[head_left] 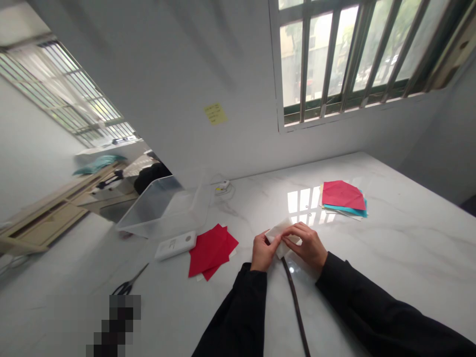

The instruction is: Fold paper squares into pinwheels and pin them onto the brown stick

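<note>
Both hands are at a small sheet of cream paper [279, 229] above the marble-patterned table. My left hand [263, 252] pinches its left side between thumb and fingers. On the right side, my right hand [307, 244] has its thumb and fingertips closed on the paper close to the left thumb. A thin dark strip [293, 292] runs from under the paper's lower corner down toward the bottom edge; whether it is attached to the paper, I cannot tell. Left of my hands lie overlapping red paper squares [210, 250], with a pale sheet peeking out beneath.
A clear plastic bin [159, 210] stands at the back left, with a white rectangular device [176, 245] before it. Black-handled scissors [130, 281] lie at the left. A stack of red, blue and white paper [342, 196] rests back right. A yellow note [215, 114] sticks to the wall.
</note>
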The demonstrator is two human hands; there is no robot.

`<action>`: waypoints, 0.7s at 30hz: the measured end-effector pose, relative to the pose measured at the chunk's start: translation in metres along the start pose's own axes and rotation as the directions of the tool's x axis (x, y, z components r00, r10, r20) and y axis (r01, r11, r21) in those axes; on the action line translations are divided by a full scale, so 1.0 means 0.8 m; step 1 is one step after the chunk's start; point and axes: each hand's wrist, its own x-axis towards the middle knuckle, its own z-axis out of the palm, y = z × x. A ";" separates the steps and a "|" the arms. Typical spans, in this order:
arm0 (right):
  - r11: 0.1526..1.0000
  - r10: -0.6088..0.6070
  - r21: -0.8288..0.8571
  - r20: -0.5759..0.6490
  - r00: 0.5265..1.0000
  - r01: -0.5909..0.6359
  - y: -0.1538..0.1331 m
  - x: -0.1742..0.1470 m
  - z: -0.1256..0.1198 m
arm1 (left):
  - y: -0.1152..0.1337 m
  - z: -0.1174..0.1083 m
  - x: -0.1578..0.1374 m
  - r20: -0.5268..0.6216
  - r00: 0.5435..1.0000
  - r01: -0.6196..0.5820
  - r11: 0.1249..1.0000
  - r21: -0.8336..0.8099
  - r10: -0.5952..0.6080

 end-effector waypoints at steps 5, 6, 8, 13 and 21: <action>0.999 0.040 -0.012 0.005 0.999 -0.039 0.001 -0.002 0.002 | 0.002 0.000 0.000 -0.016 1.000 0.012 1.000 0.024 -0.011; 0.999 0.044 -0.012 0.005 0.999 -0.044 0.001 -0.002 0.001 | 0.004 0.000 0.000 -0.014 1.000 0.020 1.000 0.006 -0.019; 0.999 0.053 -0.013 0.002 0.999 -0.053 -0.001 -0.002 0.000 | 0.006 0.000 0.000 -0.011 0.999 0.040 0.998 -0.044 -0.040; 0.997 0.071 0.011 0.002 0.997 -0.071 -0.001 -0.002 0.001 | 0.011 -0.001 0.000 -0.008 0.998 0.061 0.991 -0.119 -0.062; 0.996 0.080 0.039 0.024 0.997 -0.081 -0.002 -0.002 0.001 | 0.010 -0.001 0.001 0.000 0.999 0.043 0.990 -0.134 -0.043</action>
